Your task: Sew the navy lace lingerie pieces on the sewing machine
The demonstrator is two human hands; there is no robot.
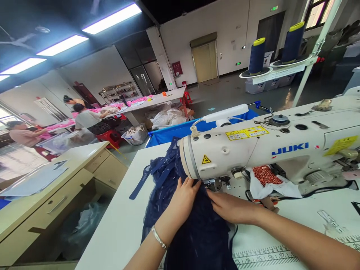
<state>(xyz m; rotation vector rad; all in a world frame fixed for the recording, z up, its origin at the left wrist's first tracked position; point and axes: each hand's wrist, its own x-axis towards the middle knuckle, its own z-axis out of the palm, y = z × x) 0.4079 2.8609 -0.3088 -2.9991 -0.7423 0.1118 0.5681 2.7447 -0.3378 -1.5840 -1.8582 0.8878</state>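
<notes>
A white sewing machine (270, 150) stands on a white table (118, 225). Dark blue sheer fabric (194, 232) lies under its head and runs toward me, with a strap hanging off to the left. My left hand (184, 197) lies flat on the fabric just left of the presser foot (213, 184), fingers stretched out; a silver bracelet sits on that wrist. From the right, my right hand (229, 206) presses on the fabric, fingers extended and pointing at the presser foot.
Red patterned and white cloth (267, 182) lies under the machine arm. Two blue thread cones (256, 56) stand on a rack behind. A beige cabinet (56, 198) is at left, a blue bin (180, 131) beyond the table. Three people work at far tables (157, 99).
</notes>
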